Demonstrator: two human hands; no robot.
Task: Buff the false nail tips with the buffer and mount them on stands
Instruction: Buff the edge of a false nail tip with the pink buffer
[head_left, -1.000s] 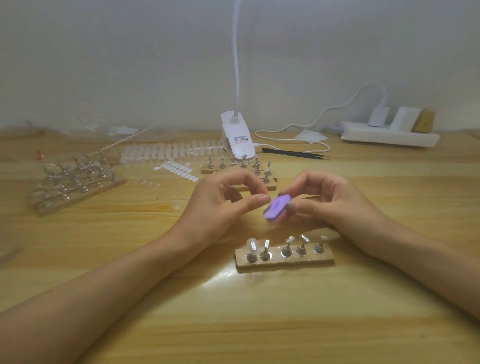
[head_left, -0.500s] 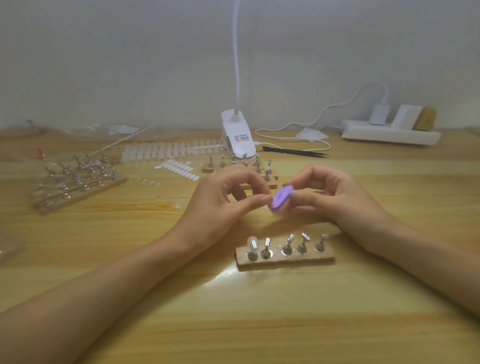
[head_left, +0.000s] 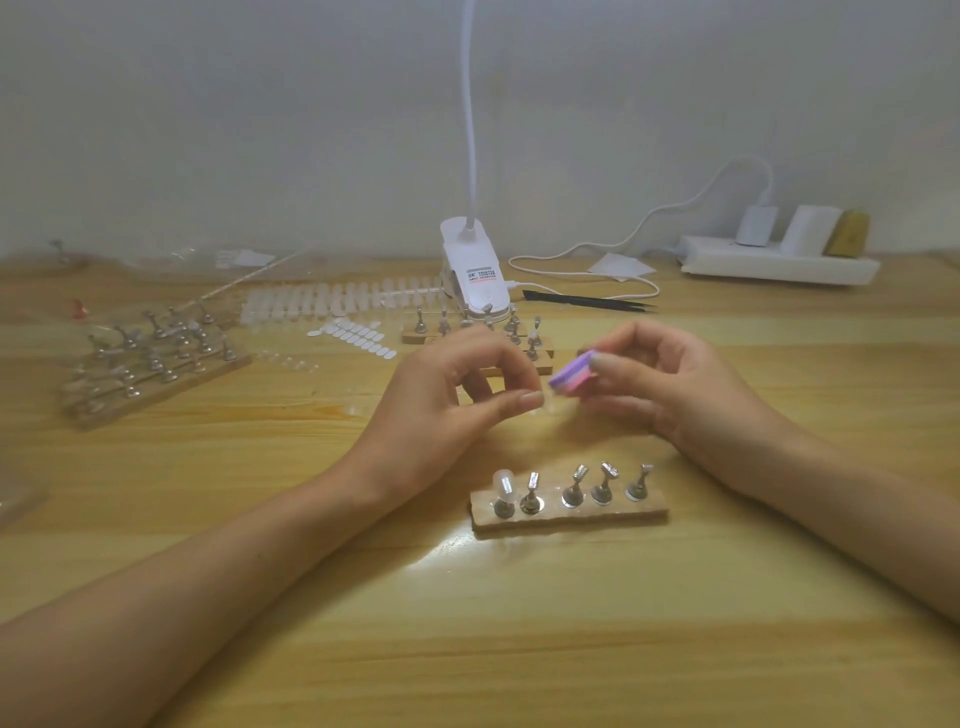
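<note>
Purple-and-pink buffer; white lamp clip; yellow wooden table.

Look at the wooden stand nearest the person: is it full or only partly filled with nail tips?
Partly filled. On the wooden stand, only the leftmost peg carries a nail tip; the other four pegs are bare.

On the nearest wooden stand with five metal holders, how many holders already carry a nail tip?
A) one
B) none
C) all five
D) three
A: on the nearest wooden stand, only the leftmost holder carries a translucent nail tip; the other four metal holders, such as the rightmost, stand bare.
</note>
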